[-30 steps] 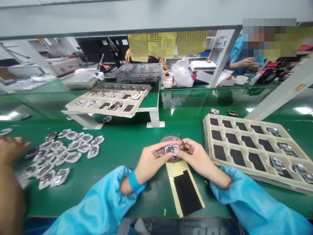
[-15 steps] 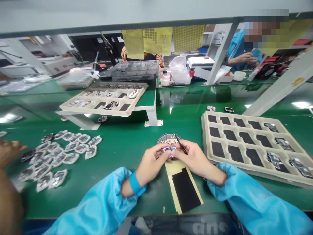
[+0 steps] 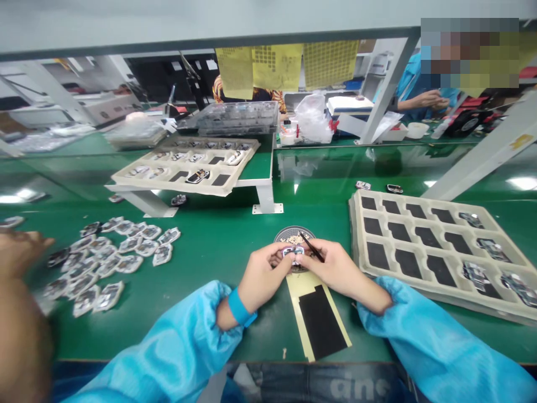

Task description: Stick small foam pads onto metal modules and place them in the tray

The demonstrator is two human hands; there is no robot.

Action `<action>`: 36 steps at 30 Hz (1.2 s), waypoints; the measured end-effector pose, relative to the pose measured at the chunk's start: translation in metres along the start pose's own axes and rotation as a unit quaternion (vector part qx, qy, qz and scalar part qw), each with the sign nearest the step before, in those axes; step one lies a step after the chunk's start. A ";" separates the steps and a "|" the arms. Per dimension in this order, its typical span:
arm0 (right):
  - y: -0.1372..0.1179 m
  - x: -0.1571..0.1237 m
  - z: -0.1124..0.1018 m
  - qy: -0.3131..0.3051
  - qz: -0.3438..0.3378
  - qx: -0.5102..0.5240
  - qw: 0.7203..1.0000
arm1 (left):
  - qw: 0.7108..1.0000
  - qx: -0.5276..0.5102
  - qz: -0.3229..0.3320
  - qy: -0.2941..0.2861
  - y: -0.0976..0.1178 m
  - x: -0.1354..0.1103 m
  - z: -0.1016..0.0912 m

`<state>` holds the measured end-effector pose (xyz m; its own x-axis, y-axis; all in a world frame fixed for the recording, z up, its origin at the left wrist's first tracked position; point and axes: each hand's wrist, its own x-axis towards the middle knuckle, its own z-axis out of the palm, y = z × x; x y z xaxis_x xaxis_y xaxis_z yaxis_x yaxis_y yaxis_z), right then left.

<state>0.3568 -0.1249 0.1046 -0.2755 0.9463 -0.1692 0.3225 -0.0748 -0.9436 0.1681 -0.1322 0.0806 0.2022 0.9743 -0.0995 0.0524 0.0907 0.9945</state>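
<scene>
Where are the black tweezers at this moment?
In the head view, just right of centre, the black tweezers are held in the right hand, slanting up-left toward the round grey dish.

Pale letters (image 3: 359, 387) on dark trousers (image 3: 296, 386): "dns" or "ans", first letter unclear. Marks (image 3: 265, 55) on yellow sheets (image 3: 277, 73): illegible.

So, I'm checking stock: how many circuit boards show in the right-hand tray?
4: at the right end, one board in back row, one middle, two front; more may hide beneath.
</scene>
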 end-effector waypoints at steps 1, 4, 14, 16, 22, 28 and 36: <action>-0.001 0.001 -0.002 0.018 -0.013 -0.022 1.000 | 0.999 0.029 0.014 0.003 -0.002 0.001 -0.001; -0.003 0.002 -0.008 0.079 -0.067 -0.097 0.990 | 0.994 0.093 0.057 0.011 -0.001 0.000 -0.002; -0.006 -0.003 -0.017 0.052 -0.278 -0.184 0.941 | 0.966 0.202 0.159 0.000 0.004 -0.002 -0.004; -0.003 -0.003 -0.016 0.050 -0.305 -0.210 0.928 | 0.967 0.204 0.150 -0.004 0.004 -0.002 -0.004; 0.008 -0.003 -0.017 0.037 -0.321 -0.260 0.910 | 0.958 0.234 0.167 -0.017 0.003 -0.002 -0.007; 0.009 -0.001 -0.017 -0.003 -0.279 -0.237 0.931 | 0.945 0.268 0.182 -0.045 0.007 -0.002 -0.010; 0.009 0.009 -0.018 0.062 -0.122 -0.292 0.946 | 0.922 0.358 0.029 0.141 0.004 0.057 -0.088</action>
<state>0.3731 -0.1116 0.1001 -0.3088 0.9456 0.1020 0.7195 0.3024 -0.6252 0.0937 -0.0585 0.0818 -0.0324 0.9973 0.0665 0.7030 -0.0246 0.7108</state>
